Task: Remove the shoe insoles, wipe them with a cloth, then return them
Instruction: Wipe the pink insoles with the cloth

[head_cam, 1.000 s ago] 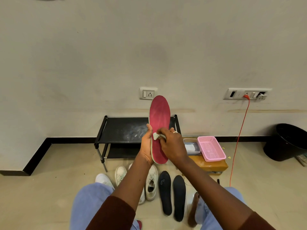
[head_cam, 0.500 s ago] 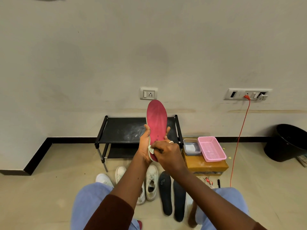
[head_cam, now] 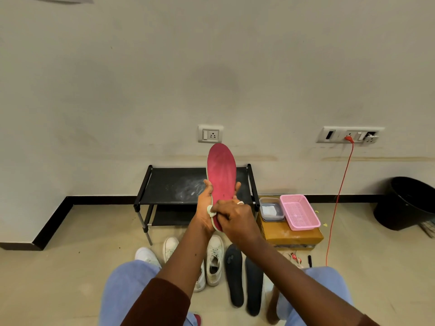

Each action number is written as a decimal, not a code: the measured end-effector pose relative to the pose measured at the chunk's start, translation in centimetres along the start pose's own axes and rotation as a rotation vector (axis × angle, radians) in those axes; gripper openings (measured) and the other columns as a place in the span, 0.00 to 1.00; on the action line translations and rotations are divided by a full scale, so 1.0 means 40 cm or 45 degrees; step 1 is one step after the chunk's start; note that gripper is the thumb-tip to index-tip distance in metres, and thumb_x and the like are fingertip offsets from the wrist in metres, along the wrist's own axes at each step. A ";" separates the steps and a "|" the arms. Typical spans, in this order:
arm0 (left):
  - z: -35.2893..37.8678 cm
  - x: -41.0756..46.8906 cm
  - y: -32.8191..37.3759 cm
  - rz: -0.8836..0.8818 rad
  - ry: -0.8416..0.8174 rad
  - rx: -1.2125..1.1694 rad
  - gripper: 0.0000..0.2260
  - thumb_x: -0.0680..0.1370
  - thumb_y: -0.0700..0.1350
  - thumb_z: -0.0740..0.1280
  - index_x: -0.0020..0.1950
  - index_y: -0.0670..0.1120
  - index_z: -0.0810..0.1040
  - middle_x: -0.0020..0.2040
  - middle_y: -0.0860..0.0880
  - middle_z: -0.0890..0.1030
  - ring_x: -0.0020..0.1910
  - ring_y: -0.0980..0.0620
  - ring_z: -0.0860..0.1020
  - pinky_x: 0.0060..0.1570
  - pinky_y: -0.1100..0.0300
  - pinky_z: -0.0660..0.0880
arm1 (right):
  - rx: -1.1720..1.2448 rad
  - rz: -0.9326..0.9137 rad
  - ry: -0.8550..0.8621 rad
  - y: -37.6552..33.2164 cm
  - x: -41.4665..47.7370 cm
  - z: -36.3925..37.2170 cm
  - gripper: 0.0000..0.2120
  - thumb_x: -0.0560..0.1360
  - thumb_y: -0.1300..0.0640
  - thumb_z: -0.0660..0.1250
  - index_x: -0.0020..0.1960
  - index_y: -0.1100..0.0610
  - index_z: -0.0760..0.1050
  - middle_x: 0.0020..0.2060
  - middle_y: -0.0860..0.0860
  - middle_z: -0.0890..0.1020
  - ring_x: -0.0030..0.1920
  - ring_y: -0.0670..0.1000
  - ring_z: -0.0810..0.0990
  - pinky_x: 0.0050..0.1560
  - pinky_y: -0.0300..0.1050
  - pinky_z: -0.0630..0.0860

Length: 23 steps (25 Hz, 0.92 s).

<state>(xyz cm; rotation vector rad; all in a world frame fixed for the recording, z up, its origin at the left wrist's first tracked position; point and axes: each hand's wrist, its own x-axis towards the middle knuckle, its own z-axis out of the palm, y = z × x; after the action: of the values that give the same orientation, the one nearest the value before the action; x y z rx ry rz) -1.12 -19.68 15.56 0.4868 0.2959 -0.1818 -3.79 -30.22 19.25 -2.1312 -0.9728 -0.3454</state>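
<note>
Head-worn view, forward-down, near hands [head_cam: 221, 211]

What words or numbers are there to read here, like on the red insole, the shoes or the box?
No text can be read anywhere in this picture.
Insole: plain red, no print shows.
Cloth: plain.
Shoes: no brand shows.
Box: any print is too blurred to read.
Sockets: switches and holes only, no letters show.
</note>
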 end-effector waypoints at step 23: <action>0.034 -0.050 -0.025 0.035 0.068 0.068 0.29 0.78 0.66 0.45 0.59 0.47 0.75 0.45 0.44 0.84 0.43 0.47 0.84 0.42 0.55 0.81 | 0.069 0.339 0.021 0.027 0.174 -0.030 0.10 0.75 0.66 0.63 0.52 0.61 0.81 0.48 0.56 0.84 0.45 0.51 0.81 0.46 0.25 0.64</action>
<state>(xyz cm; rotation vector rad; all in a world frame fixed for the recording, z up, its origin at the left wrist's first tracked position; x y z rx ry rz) -2.92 -20.99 16.91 0.5490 0.3374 -0.1503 1.76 -27.85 23.04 -2.1708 -0.6702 -0.2015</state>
